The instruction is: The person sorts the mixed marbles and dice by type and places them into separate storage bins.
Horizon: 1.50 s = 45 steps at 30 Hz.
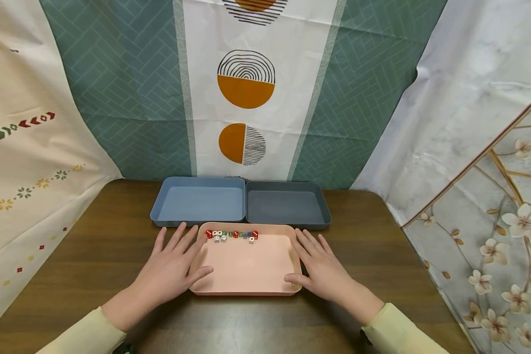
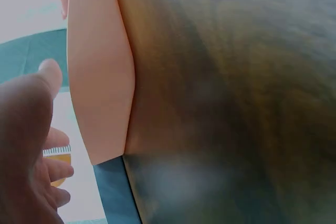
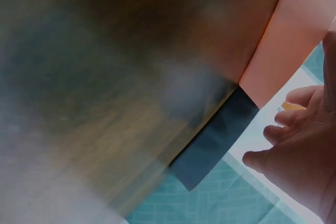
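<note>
A shallow pink tray (image 1: 248, 270) lies in the middle of the table in the head view. Along its far wall sit several small dice: red dice (image 1: 209, 234), white dice (image 1: 217, 239) and little green and blue pieces (image 1: 230, 234) too small to make out. My left hand (image 1: 165, 268) spreads its straight fingers over the tray's left edge, thumb pointing inward. At the right edge my right hand (image 1: 323, 270) lies the same way. Neither holds anything; whether they touch the rim I cannot tell. Each wrist view shows the tray's outer wall (image 2: 102, 72) beside the fingers.
Behind the pink tray stand a light blue tray (image 1: 205, 199) and a dark blue-grey tray (image 1: 287, 204), side by side. The brown wooden table (image 1: 66, 275) ends at a green and white patterned cloth (image 1: 132, 98) at the back. Patterned cloths hang at both sides.
</note>
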{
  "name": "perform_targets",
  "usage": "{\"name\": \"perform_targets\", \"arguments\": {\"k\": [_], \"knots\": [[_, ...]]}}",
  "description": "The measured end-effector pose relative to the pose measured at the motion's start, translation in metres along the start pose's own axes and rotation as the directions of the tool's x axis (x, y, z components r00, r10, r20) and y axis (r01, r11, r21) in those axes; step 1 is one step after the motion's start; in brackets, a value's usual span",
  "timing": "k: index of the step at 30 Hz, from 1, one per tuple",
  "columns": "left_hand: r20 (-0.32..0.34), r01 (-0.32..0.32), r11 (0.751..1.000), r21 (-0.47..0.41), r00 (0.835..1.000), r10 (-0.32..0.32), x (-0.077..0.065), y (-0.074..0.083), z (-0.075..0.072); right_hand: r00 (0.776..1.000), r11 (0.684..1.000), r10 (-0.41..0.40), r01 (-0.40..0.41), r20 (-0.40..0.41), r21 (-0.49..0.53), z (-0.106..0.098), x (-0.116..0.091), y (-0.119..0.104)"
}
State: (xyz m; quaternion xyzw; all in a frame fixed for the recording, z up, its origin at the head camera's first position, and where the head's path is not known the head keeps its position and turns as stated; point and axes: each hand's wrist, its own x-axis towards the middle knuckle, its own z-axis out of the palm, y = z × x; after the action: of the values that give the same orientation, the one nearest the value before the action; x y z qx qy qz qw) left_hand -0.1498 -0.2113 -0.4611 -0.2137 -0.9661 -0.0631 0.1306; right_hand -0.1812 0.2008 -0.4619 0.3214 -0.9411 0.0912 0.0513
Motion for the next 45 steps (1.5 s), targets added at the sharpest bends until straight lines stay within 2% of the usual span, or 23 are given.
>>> {"name": "perform_targets", "arguments": {"k": [12, 21, 32, 45], "knots": [[-0.006, 0.019, 0.999, 0.040, 1.000, -0.019, 0.012, -0.002, 0.001, 0.998, 0.999, -0.035, 0.037, 0.048, -0.039, -0.006, 0.017, -0.001], [-0.026, 0.036, 0.999, 0.034, 0.999, -0.035, 0.015, -0.003, 0.001, 0.999, 0.999, 0.005, -0.003, 0.046, -0.052, -0.005, 0.024, 0.001], [0.004, 0.048, 0.997, 0.056, 0.999, -0.048, 0.023, -0.002, 0.001, 0.998, 0.997, 0.057, -0.055, 0.041, -0.047, 0.002, 0.040, 0.009], [-0.048, 0.015, 0.996, 0.087, 0.999, -0.011, 0.028, -0.006, 0.001, 0.990, 0.995, 0.098, -0.096, 0.105, -0.028, 0.005, 0.052, 0.011]]}}
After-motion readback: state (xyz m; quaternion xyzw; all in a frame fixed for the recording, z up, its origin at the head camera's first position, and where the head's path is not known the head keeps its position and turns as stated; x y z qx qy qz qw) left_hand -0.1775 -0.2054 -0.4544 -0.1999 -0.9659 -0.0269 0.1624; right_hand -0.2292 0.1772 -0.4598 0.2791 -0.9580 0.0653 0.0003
